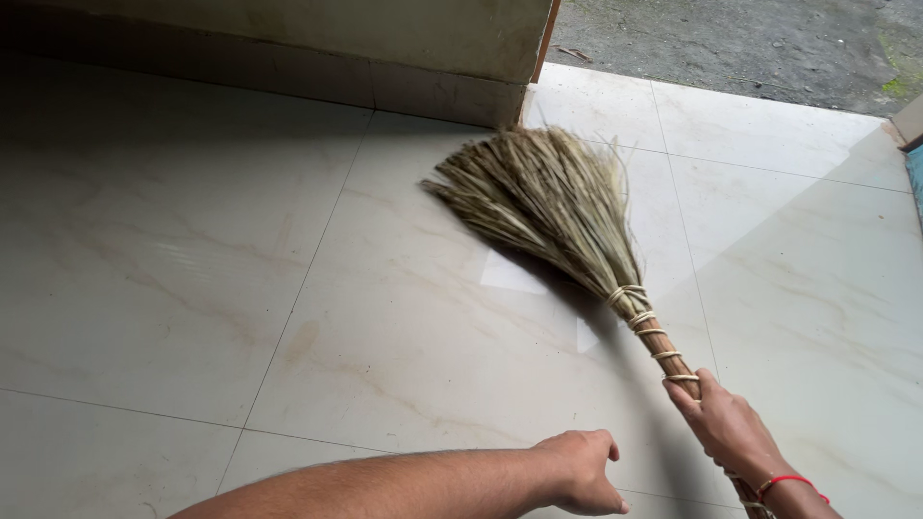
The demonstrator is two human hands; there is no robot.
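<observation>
The right hand [728,423] is wrapped tight around the handle of a grass broom [558,207], just below its cord bindings, a red thread [790,479] on the wrist. The broom slants up and left from the hand, its fanned bristles touching the tiled floor [192,269] near the foot of a low wall [385,58] and its corner. The left hand [580,469] reaches in from the lower left, fingers curled loosely into a near-fist, holding nothing and hovering over the tiles.

As for progress, the glossy cream tiles show no visible dust or litter, so it is hard to judge how much is swept; the bristles are at the corner by the threshold, beyond which lies rough ground [750,38]. No packages, labels or signs are in view.
</observation>
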